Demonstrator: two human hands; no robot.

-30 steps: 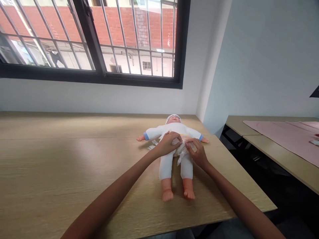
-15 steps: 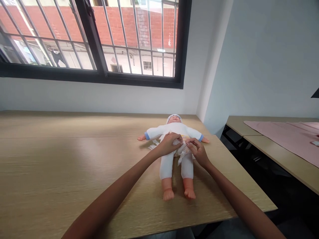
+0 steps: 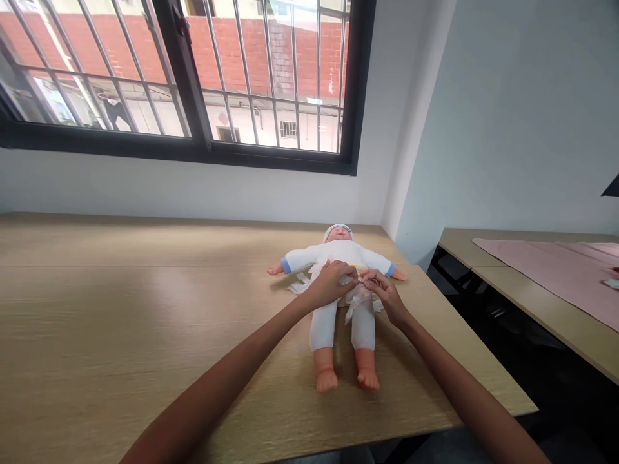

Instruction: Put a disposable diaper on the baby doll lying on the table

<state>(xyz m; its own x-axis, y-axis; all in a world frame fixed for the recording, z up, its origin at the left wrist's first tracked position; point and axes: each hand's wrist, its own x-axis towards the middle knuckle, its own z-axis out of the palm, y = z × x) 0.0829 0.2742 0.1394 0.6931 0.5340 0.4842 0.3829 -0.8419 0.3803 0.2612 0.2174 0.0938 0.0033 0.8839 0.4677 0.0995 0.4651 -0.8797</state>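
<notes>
A baby doll in a white suit with blue cuffs and a white cap lies on its back on the wooden table, feet toward me. Around its hips is a crumpled white diaper with loose edges spread to both sides. My left hand is over the doll's belly, its thumb and fingers pinched on the diaper's front. Just right of it, my right hand is also closed in a pinch on the diaper. The fingertips of both hands nearly meet, and exactly which part they grip is hidden.
A barred window is in the wall behind the table. To the right, past a gap, stands another table with a pink cloth on it. The near table's right edge runs close beside the doll.
My right hand has moved slightly left, and my left fingertips slightly right, so they are closer together over the diaper. The doll stays in place.
</notes>
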